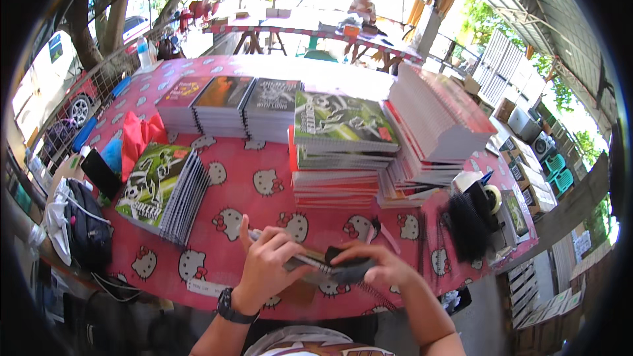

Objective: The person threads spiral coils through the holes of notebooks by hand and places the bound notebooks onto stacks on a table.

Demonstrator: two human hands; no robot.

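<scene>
Near the table's front edge, my left hand [271,254] grips a thin notebook [300,262], seen almost edge-on, with one finger raised. My right hand [382,265] is closed around a dark grey and black object [349,271] at the notebook's right end; blur hides its exact kind. A dark spiral binding coil [379,296] trails below my right hand. Just beyond it lies a small black-handled tool [374,225] beside a pink strip [390,238]. To the left stands a stack of spiral-bound notebooks [155,188] with green soccer covers.
Tall stacks of notebooks [343,122] and loose bound pages [435,112] fill the table's far middle and right. Black coils [471,221] lie at right beside a tape roll [492,199]. A phone [101,173] and dark bag [87,221] sit left. A person [362,10] is at a far table.
</scene>
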